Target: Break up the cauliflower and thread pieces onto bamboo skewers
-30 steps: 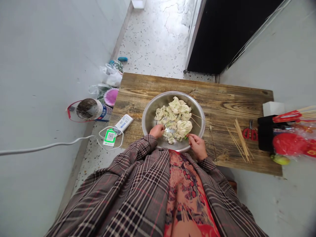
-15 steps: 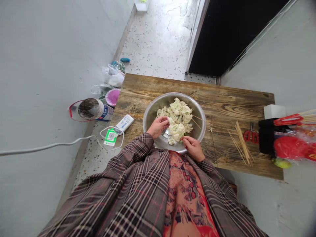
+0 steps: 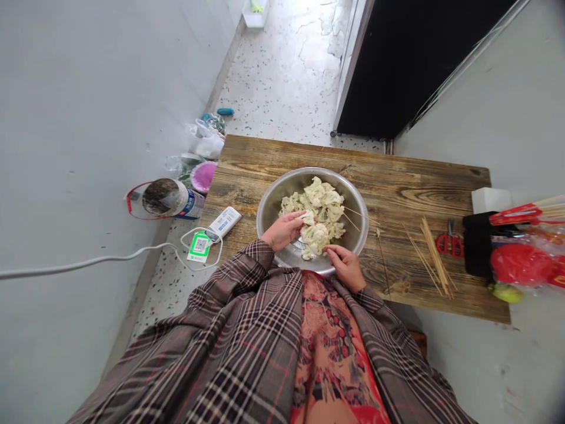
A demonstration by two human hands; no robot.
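Observation:
A wide metal bowl (image 3: 265,203) holds pale cauliflower pieces (image 3: 324,197), with thin skewers sticking out at its right side. Over the bowl's left part, my left hand (image 3: 282,229) pinches a small cauliflower floret (image 3: 308,218) between thumb and fingers. My right hand (image 3: 346,265) is closed at the near right rim, its fingertips against the end of a cauliflower cluster (image 3: 315,238). Whether a skewer is inside that cluster is too small to tell.
Loose skewers (image 3: 435,253) and red-handled scissors (image 3: 450,244) lie on the wooden table (image 3: 410,176) to the right, near plastic-wrapped packs (image 3: 521,262). At left are a white device (image 3: 224,222) with a cable, a green card (image 3: 199,245) and a bucket (image 3: 176,199) beyond the edge.
My left hand has turned slightly and moved a little to the right, and its floret now shows more of its stem side. My right hand stays almost still.

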